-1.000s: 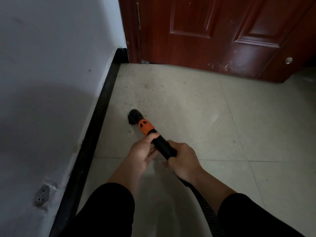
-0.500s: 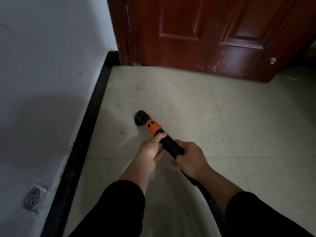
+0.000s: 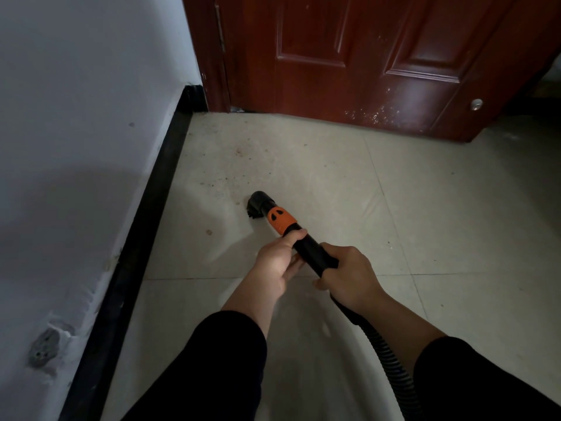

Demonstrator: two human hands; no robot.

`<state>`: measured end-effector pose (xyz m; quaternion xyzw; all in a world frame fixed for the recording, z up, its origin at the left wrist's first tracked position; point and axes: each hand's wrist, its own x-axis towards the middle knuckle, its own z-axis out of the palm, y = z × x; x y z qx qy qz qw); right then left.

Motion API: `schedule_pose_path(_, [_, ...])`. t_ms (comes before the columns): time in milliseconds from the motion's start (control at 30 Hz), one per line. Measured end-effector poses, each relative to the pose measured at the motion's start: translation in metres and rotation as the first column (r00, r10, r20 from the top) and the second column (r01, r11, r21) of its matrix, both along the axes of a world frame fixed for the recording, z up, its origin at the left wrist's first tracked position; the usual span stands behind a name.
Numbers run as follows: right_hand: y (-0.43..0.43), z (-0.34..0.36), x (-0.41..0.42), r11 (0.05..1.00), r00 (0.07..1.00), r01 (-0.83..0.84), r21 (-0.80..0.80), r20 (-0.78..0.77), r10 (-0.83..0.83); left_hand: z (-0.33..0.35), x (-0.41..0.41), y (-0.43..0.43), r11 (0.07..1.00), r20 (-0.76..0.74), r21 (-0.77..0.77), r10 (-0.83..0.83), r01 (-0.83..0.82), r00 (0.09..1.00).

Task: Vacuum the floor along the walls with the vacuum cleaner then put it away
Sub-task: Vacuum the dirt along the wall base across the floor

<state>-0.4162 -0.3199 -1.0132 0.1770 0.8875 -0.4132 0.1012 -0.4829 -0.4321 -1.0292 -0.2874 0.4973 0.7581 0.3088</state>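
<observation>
Our left hand (image 3: 279,256) and right hand (image 3: 349,275) both grip vacuum tube (image 3: 309,247). Brush (image 3: 258,205) sits apart from skirting (image 3: 158,189); we might miss crumbs (image 3: 224,180) ahead.

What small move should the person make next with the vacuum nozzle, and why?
Probably push the brush nozzle forward-left toward the baseboard: dark specks lie just ahead of it, it sits apart from the wall, and the left hand and right hand grip the wand.
</observation>
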Motion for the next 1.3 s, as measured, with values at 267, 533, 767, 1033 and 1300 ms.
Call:
schedule_pose_path(267, [0.018, 0.005, 0.012, 1.0, 1.0, 0.017, 0.006, 0.02, -0.017, 0.005, 0.01, 0.018, 1.0, 0.01, 0.0, -0.026, 0.026, 1.0])
schedule_pose_path(533, [0.034, 0.011, 0.021, 1.0, 0.999, 0.025, 0.002, 0.036, -0.025, 0.005, 0.018, 0.034, 0.998, 0.01, -0.005, -0.058, 0.058, 0.998])
schedule_pose_path(767, [0.03, 0.008, 0.012, 0.998, 0.999, 0.03, -0.047, 0.04, -0.028, 0.003, 0.009, 0.027, 0.996, -0.011, -0.067, -0.058, 0.058, 0.998])
schedule_pose_path(1033, [0.003, -0.003, -0.009, 0.996, 0.998, 0.054, -0.066, 0.02, -0.053, -0.002, -0.015, 0.001, 0.99, -0.027, -0.116, -0.082, 0.079, 0.996])
schedule_pose_path(1300, [-0.02, -0.01, -0.04, 0.996, 1.0, 0.016, -0.087, 0.027, -0.014, -0.002, -0.052, -0.032, 0.978, -0.021, -0.159, -0.139, 0.134, 0.99])
